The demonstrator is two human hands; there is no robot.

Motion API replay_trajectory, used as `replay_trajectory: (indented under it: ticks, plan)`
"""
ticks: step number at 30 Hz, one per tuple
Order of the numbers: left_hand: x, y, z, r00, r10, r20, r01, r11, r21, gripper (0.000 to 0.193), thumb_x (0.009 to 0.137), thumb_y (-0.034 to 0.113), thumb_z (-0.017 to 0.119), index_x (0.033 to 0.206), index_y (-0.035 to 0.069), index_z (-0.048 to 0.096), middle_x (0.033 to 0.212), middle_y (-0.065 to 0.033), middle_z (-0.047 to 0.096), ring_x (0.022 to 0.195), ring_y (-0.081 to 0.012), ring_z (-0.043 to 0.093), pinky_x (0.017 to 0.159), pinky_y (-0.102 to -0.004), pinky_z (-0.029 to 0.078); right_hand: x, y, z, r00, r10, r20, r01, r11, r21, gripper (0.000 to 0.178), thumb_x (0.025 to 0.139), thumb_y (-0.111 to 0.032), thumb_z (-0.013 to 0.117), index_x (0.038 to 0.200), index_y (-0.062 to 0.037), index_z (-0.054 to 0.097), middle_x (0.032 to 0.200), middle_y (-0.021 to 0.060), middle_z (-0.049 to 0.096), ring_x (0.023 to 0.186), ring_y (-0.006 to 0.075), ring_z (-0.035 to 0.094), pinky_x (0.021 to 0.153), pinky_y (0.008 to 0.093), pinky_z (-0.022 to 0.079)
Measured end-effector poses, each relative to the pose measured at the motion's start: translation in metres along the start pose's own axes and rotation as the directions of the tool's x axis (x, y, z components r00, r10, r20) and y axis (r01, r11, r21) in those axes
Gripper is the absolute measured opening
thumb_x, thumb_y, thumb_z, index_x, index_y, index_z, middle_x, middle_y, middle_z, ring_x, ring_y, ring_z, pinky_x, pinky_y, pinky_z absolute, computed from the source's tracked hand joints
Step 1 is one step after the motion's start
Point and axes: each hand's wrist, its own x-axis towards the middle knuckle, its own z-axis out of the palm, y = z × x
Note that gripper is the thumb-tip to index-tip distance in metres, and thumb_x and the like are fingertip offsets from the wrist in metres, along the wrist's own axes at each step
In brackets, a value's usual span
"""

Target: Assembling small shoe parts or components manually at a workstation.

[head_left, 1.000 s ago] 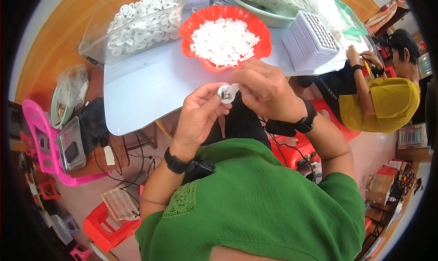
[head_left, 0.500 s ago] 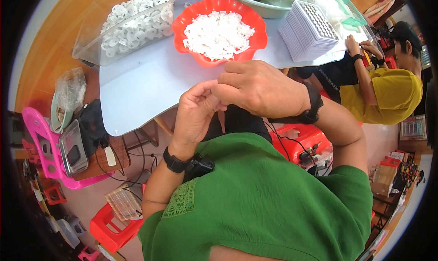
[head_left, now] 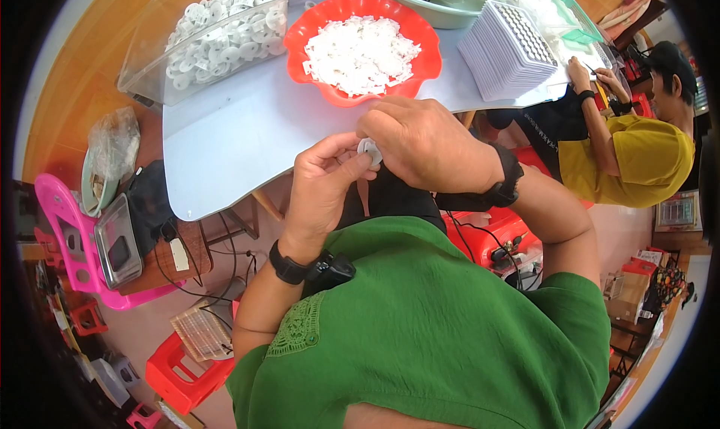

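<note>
A small white round plastic disc (head_left: 370, 151) is pinched between the thumb and fingers of my left hand (head_left: 319, 181), just off the table's near edge. My right hand (head_left: 435, 148) is bent over it from the right, its fingers curled in close to the disc's upper edge; whatever they grip is hidden. Just beyond both hands stands a red wavy-rimmed bowl (head_left: 427, 58) heaped with small white plastic pieces (head_left: 360, 50). A clear plastic bin (head_left: 150, 73) at the far left holds many similar white discs (head_left: 225, 35).
The pale blue table (head_left: 217, 140) carries a stack of white trays (head_left: 495, 54) on the right and a light green basin (head_left: 427, 13) behind. A co-worker in a yellow shirt (head_left: 626, 163) works at the right. On the left stands a pink chair (head_left: 60, 211); a red stool (head_left: 180, 376) is lower down.
The white disc now shows between my fingers, where it was hidden before. My right hand has turned slightly and its fingers have shifted up off my left fingertips.
</note>
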Motion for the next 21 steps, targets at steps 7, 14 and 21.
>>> replay_trajectory:
  ticks: [7, 14, 21]
  plan:
    - [-0.003, 0.007, 0.012, 0.982, 0.149, -0.117, -0.129, 0.978, 0.164, 0.027, 0.086, -0.006, 0.057, 0.113, -0.006, 0.06, 0.097, -0.0135, 0.065, 0.082, -0.0171, 0.064, 0.073, -0.0271, 0.056, -0.018, -0.008, 0.016, 0.944, 0.262, -0.201, -0.227, 0.957, 0.182, 0.016, 0.071, 0.0, 0.064, 0.082, -0.0009, 0.052, 0.071, 0.0102, 0.057, 0.063, 0.0253, 0.059, 0.053, 0.0356, 0.046]
    - [-0.006, 0.007, 0.014, 0.975, 0.2, -0.1, -0.172, 0.957, 0.232, 0.027, 0.085, -0.006, 0.057, 0.112, -0.007, 0.06, 0.099, -0.0138, 0.065, 0.083, -0.0173, 0.064, 0.072, -0.0277, 0.057, -0.027, -0.02, 0.038, 0.807, 0.563, -0.18, -0.344, 0.695, 0.632, 0.01, 0.079, -0.003, 0.066, 0.082, 0.0, 0.057, 0.064, 0.0052, 0.059, 0.051, 0.0085, 0.054, 0.046, 0.0239, 0.042]
    - [-0.01, 0.008, 0.015, 0.957, 0.286, -0.055, -0.256, 0.916, 0.308, 0.025, 0.085, -0.008, 0.058, 0.109, -0.005, 0.063, 0.093, -0.0103, 0.062, 0.078, -0.0149, 0.064, 0.071, -0.0255, 0.056, -0.028, -0.027, 0.039, 0.801, 0.541, -0.256, -0.313, 0.743, 0.592, 0.009, 0.078, -0.001, 0.066, 0.079, 0.0, 0.057, 0.062, 0.0044, 0.059, 0.052, 0.0074, 0.055, 0.045, 0.0235, 0.042]
